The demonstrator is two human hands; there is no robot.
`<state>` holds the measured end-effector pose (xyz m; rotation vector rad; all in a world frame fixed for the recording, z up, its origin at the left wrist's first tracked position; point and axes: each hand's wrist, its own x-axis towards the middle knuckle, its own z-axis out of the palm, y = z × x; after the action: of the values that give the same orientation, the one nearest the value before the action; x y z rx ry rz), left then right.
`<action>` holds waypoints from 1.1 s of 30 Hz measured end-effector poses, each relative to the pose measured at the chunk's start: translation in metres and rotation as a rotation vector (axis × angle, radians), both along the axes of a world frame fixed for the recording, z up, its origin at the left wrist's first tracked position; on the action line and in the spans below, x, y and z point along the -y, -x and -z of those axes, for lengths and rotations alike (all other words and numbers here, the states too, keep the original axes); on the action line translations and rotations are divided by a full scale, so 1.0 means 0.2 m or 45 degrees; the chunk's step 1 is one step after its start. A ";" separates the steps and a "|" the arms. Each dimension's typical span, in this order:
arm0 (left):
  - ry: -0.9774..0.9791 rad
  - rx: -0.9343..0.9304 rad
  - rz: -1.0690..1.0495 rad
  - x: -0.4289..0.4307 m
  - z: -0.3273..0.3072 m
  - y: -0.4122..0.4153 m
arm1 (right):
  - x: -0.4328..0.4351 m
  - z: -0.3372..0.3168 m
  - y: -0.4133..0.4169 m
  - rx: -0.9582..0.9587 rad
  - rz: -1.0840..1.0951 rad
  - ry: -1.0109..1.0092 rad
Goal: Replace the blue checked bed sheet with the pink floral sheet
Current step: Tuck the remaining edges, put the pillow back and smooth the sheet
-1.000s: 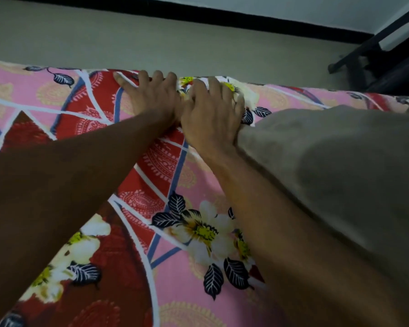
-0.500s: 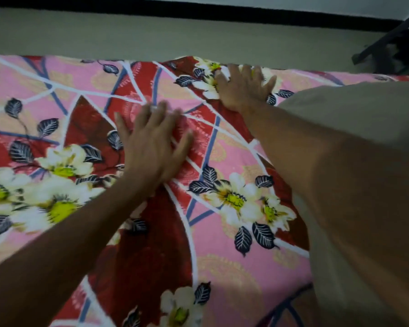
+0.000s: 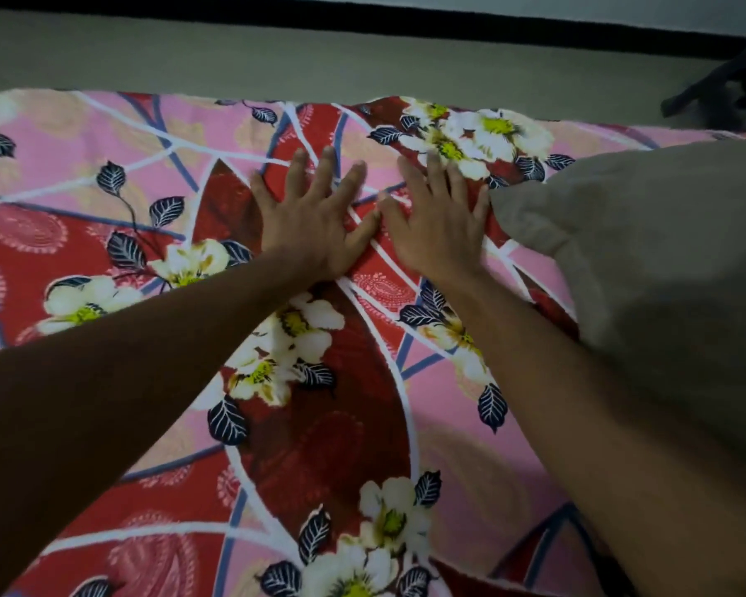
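Observation:
The pink floral sheet [image 3: 117, 174], patterned with red panels, white flowers and dark leaves, lies spread over the bed and fills most of the view. My left hand [image 3: 315, 217] presses flat on it with fingers spread, a little short of the far edge. My right hand [image 3: 438, 226] lies flat beside it, thumbs nearly touching, fingers straight on the cloth. No blue checked sheet is visible.
A beige pillow [image 3: 664, 273] lies on the sheet at the right, close to my right hand. Beyond the bed's far edge runs a grey floor [image 3: 319, 62] with a dark skirting. Dark furniture legs [image 3: 724, 88] stand at the far right.
My right hand has slid back from the far edge toward me and my left hand has moved right; they now lie side by side. The view has shifted so more sheet shows.

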<state>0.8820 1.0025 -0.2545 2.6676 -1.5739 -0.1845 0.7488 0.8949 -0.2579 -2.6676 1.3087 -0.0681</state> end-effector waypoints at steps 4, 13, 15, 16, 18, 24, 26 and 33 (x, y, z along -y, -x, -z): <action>-0.009 -0.002 -0.001 0.14 0.01 -0.10 | 0.17 -0.01 -0.14 -0.069 0.111 -0.068; -0.053 0.043 -0.070 0.50 0.00 -0.30 | 0.42 -0.01 -0.39 -0.245 0.264 -0.120; -0.073 0.034 -0.102 0.54 -0.01 -0.32 | 0.45 -0.01 -0.42 -0.276 0.296 -0.115; -0.068 0.039 -0.112 0.55 0.00 -0.33 | 0.46 0.00 -0.43 -0.278 0.307 -0.123; -0.064 0.034 -0.123 0.55 0.01 -0.33 | 0.47 0.01 -0.45 -0.271 0.322 -0.127; 0.296 -0.119 -0.080 0.45 -0.01 -0.31 | 0.54 0.04 -0.47 -0.269 0.306 -0.166; 0.444 -0.166 -0.015 0.31 -0.04 -0.24 | 0.61 0.06 -0.45 -0.310 0.212 -0.198; 0.128 -0.086 0.231 -0.23 -0.01 0.11 | 0.66 -0.14 -0.38 -0.064 0.173 -0.501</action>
<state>0.8592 1.0489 -0.2518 2.4179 -1.7534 -0.1933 0.8244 0.7625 -0.2301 -2.2634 1.3545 0.2176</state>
